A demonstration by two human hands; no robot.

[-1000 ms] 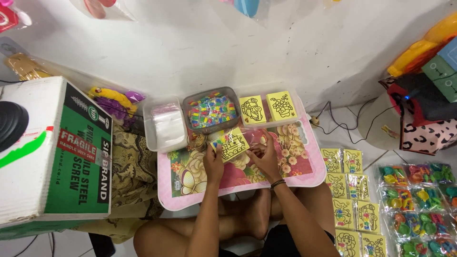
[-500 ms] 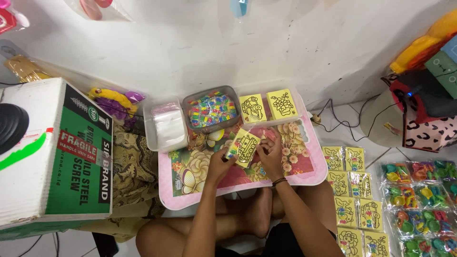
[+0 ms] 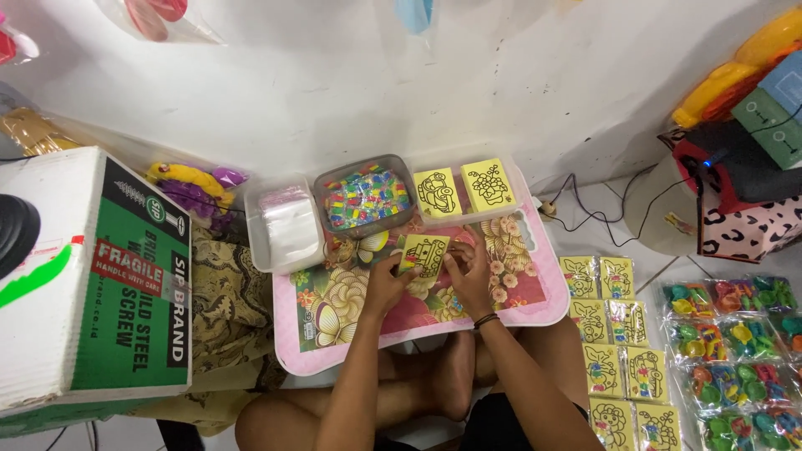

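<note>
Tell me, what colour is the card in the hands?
Yellow card with a black line drawing; head view.

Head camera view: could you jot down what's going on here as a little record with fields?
Setting: pink floral lap table against a white wall
Left hand: grips the yellow square picture card
Right hand: touches the same card's right edge
Behind: grey tub of colourful small packets; white tray of clear plastic bags; two stacks of yellow cards
Right floor: rows of bagged yellow cards
Left: green-and-white cardboard box

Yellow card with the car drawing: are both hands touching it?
Touching. The head view shows the left hand at the yellow card's left edge and the right hand at its right edge, lifted above the pink tray.
</note>
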